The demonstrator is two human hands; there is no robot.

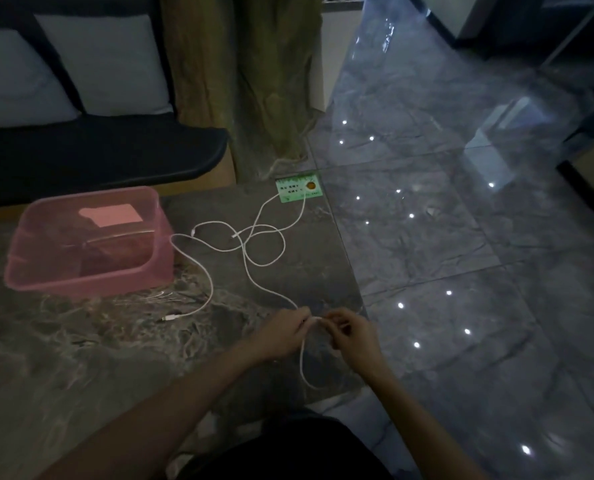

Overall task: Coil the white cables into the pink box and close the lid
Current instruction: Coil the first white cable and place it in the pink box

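A translucent pink box (91, 244) stands open on the left of the dark marble table, with no cable inside. White cables (254, 251) lie tangled in loose loops on the table to its right. One cable (203, 271) curves from beside the box down to a plug near the table's middle. My left hand (283, 336) and my right hand (352, 336) meet near the table's right front edge, both pinching one white cable. A loop (304, 365) of it hangs below my hands. No lid is clearly visible.
A green card (299, 190) lies at the table's far right corner under the cable ends. A dark bench with pale cushions (98, 64) stands behind the table. The table edge (351, 268) drops to a glossy tiled floor on the right.
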